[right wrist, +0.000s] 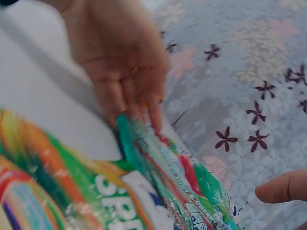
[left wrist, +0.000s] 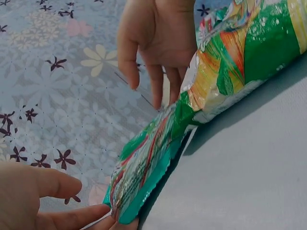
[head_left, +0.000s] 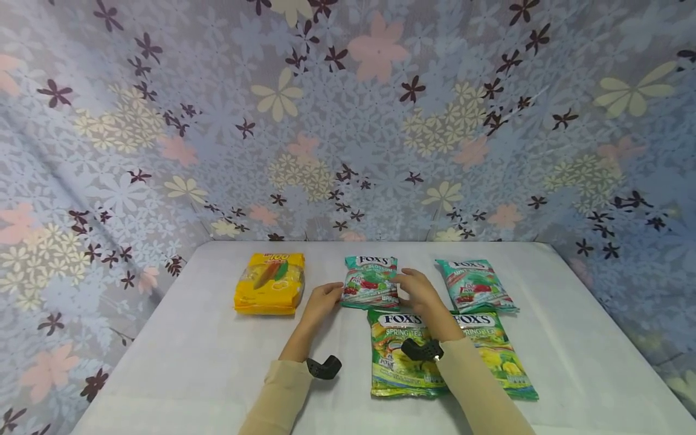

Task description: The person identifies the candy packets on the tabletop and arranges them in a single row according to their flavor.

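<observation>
A teal Fox's mint candy bag [head_left: 371,284] lies at the back middle of the white table, between the two hands. My left hand [head_left: 324,299] touches its left edge with the fingertips; in the left wrist view the thumb stands apart from the bag. My right hand [head_left: 421,294] is at the bag's right edge, its fingers extended and not curled round it. Below the right forearm lie two green Fox's Spring Tea bags [head_left: 399,362], side by side and partly covered by the arm.
Another teal Fox's bag [head_left: 477,287] lies at the back right, just above the right green bag [head_left: 502,362]. A yellow candy bag [head_left: 272,284] sits at the back left. Behind the white table [head_left: 179,362] hangs a floral cloth [head_left: 348,121].
</observation>
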Action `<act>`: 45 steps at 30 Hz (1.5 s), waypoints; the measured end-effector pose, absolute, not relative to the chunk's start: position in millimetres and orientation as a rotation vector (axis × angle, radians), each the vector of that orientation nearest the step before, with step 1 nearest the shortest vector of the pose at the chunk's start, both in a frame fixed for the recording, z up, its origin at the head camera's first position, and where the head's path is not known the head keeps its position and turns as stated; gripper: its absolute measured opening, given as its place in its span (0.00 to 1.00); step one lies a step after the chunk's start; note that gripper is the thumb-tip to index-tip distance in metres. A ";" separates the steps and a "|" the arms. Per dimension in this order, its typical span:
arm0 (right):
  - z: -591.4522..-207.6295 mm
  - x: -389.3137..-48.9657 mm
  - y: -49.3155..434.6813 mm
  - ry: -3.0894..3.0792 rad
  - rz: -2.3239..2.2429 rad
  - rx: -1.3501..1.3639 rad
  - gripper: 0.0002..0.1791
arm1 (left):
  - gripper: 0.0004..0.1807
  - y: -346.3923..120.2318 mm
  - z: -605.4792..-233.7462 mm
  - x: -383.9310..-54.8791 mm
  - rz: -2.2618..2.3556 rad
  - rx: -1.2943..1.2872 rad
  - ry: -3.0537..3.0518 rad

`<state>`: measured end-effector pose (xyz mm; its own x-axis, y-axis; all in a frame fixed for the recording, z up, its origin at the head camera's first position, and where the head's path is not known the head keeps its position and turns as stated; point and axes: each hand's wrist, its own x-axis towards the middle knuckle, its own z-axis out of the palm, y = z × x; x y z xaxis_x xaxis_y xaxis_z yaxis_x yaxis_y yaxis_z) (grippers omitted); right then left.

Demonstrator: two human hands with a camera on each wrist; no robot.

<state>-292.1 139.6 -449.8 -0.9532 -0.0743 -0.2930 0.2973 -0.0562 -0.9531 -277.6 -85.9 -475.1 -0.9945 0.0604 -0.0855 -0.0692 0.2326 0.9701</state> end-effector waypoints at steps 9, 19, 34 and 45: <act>-460.4 -290.3 142.0 1.916 -2.108 0.200 0.26 | 0.21 -84.8 -483.0 -275.2 2.128 -0.210 2.066; -463.6 -288.4 139.3 2.013 -2.092 0.101 0.39 | 0.21 -81.3 -474.8 -266.9 2.239 -0.186 2.065; -445.0 -272.0 137.6 2.113 -2.169 0.103 0.40 | 0.23 -76.9 -473.0 -271.7 2.257 -0.083 2.171; -431.7 -261.0 140.2 2.151 -2.152 0.079 0.39 | 0.25 -75.4 -453.6 -266.0 2.167 0.013 2.257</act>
